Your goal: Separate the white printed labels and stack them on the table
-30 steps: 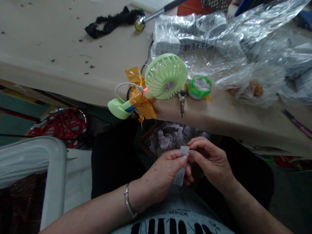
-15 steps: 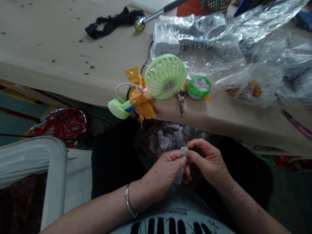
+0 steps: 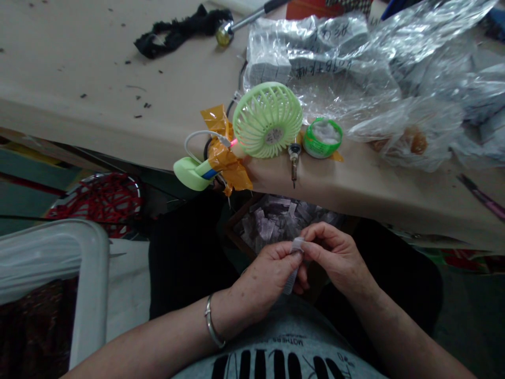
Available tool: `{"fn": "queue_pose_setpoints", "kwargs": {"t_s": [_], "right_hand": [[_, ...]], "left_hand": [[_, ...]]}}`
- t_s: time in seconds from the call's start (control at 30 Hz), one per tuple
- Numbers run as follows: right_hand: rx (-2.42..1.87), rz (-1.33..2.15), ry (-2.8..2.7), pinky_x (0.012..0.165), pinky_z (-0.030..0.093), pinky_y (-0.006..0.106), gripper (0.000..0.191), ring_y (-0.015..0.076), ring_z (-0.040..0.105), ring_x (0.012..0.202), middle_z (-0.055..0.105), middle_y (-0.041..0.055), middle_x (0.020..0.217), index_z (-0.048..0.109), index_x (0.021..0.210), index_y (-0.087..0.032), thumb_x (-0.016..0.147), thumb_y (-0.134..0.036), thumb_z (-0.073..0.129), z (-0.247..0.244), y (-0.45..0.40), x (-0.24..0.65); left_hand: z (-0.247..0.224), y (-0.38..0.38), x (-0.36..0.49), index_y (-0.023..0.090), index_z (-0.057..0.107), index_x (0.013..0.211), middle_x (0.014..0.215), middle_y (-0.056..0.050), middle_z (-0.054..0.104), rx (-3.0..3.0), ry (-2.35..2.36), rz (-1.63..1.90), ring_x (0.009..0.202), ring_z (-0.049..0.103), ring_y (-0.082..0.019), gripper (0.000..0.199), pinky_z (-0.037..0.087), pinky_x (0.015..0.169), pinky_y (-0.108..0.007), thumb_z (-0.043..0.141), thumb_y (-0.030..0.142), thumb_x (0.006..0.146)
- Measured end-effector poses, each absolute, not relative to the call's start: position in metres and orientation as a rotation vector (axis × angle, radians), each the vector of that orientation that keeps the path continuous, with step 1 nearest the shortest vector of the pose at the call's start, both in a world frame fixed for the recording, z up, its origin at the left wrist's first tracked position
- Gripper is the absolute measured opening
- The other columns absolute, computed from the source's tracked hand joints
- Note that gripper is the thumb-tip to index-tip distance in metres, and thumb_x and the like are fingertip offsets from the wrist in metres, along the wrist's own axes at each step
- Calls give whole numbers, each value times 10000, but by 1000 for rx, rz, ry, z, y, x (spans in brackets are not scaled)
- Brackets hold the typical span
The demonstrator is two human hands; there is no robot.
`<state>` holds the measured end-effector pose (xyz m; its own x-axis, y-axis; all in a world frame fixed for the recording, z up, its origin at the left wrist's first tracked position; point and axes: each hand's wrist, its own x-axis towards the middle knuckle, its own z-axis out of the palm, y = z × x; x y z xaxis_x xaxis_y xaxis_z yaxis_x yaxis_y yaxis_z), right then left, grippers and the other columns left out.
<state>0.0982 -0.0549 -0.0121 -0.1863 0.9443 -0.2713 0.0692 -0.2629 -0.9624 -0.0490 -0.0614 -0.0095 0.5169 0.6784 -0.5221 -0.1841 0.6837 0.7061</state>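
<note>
My left hand (image 3: 262,279), with a silver bangle at the wrist, pinches a small whitish strip (image 3: 290,283) between thumb and fingers. Part of the strip hangs below the grip, and its top end (image 3: 298,243) sticks out above. The thumb and forefinger of my right hand (image 3: 333,252) close on that top end, right beside the left thumb. Beneath and beyond both hands, a box (image 3: 235,231) holds many similar pale strips (image 3: 268,223).
At the table (image 3: 177,116) edge are a green fan (image 3: 268,120), orange tape (image 3: 229,163), a metal-tipped tool (image 3: 294,163) and a green-rimmed tub (image 3: 322,138). Plastic bags (image 3: 331,79) and scissors (image 3: 481,196) lie right. A white bin (image 3: 92,273) stands left.
My right thumb and forefinger have moved slightly left over the strip's top end, which now looks bent sideways. The camera view has shifted a little.
</note>
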Motion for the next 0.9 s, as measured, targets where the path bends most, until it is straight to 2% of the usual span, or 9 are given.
{"fn": "queue_pose_setpoints", "kwargs": {"t_s": [0.27,0.6,0.77,0.9], "right_hand": [[-1365,1586,-1175,446,523,233,237,126,611,516,637,-17,617,580,757,-226,767,-428,704,-12,-53,99],[-1375,1562,-1195,446,489,212,208,108,592,500,611,-30,608,572,726,-213,779,-371,696,-14,-53,100],[-1373,1577,-1136,478,490,195,163,90,588,522,609,-43,640,602,793,-215,751,-316,723,-16,-53,100],[-1304,1667,-1062,459,491,191,227,81,584,500,632,-42,688,611,869,-214,714,-310,746,-17,-51,100]], "left_hand": [[-7,-62,-49,170,526,617,572,2,527,634,925,543,554,488,-115,286,392,592,-258,508,376,816],[-10,-64,-48,169,542,673,584,1,542,587,909,543,555,495,-118,253,399,597,-263,500,368,824],[-10,-64,-49,164,532,645,589,-4,541,610,902,542,562,498,-115,292,391,588,-255,481,369,847],[-10,-63,-49,164,523,638,582,-1,529,620,879,563,574,498,-116,315,398,597,-256,488,393,851]]}}
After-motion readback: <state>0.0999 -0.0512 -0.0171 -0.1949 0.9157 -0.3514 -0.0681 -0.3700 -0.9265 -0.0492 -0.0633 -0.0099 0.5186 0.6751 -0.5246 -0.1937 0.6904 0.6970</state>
